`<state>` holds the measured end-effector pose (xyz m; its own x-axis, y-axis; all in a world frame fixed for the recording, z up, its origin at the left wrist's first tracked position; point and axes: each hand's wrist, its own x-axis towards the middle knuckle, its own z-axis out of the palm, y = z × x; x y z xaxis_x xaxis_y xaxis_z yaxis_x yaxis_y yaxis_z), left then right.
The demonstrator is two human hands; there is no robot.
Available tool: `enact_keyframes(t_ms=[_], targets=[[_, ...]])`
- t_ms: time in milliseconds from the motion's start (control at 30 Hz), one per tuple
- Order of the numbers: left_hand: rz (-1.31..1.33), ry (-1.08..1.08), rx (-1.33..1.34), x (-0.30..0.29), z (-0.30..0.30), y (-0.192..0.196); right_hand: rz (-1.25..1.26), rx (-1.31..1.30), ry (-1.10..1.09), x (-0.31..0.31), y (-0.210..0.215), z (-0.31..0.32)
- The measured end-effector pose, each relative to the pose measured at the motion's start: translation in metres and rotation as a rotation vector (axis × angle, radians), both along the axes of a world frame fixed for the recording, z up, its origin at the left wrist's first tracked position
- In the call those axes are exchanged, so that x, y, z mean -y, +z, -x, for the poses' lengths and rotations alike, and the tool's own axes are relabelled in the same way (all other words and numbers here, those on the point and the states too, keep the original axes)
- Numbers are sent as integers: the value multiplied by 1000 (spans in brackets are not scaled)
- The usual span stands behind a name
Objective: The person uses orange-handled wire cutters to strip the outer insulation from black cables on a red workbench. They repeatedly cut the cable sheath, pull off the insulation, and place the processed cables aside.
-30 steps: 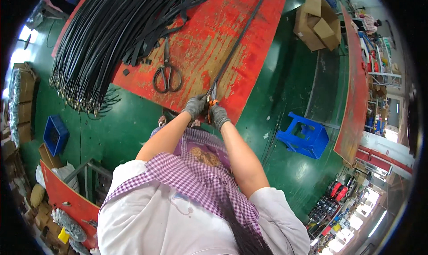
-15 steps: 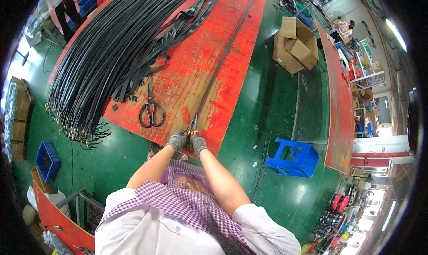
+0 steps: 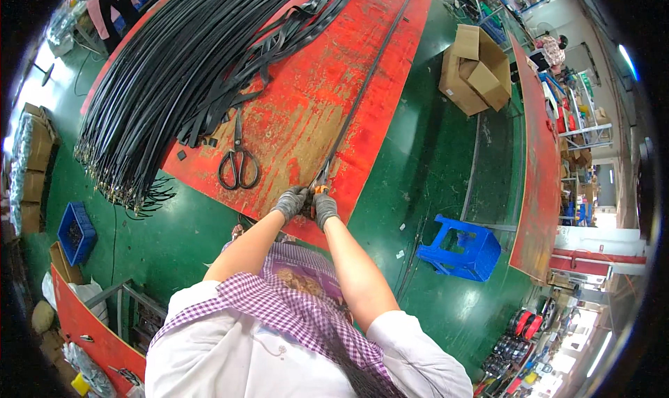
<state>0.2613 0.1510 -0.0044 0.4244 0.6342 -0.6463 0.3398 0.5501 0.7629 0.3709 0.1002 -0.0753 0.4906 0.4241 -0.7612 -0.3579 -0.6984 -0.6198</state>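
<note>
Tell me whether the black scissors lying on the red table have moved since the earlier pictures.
No: judged against the red table, the scissors show no shift; only the camera's view changed.

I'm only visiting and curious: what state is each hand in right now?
Left hand: beside an orange-handled tool; whether it grips anything can't be told.
Right hand: closed on that tool.

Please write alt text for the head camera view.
A person's gloved left grip and right grip are close together at an orange-handled tool, with a black strap extending beyond it along a worn red table. Farther left lie black-handled scissors and a bundle of black straps.
</note>
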Motion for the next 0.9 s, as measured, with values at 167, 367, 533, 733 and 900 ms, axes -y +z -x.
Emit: enact_keyframes(t_ms=[167, 367, 533, 733, 900], targets=[[-196, -119, -108, -16, 10, 6, -61, -236, -84, -21, 102, 13], [-516, -339, -512, -46, -33, 75, 48, -308, -120, -22, 121, 6], [-494, -368, -512, -64, -64, 66, -117, -340, -187, -13, 54, -1], [-424, -415, -490, -77, -56, 59, -55, -463, -209, -6, 95, 4], [-332, -424, -363, -75, -52, 58, -8, -455, -158, -9, 116, 5]])
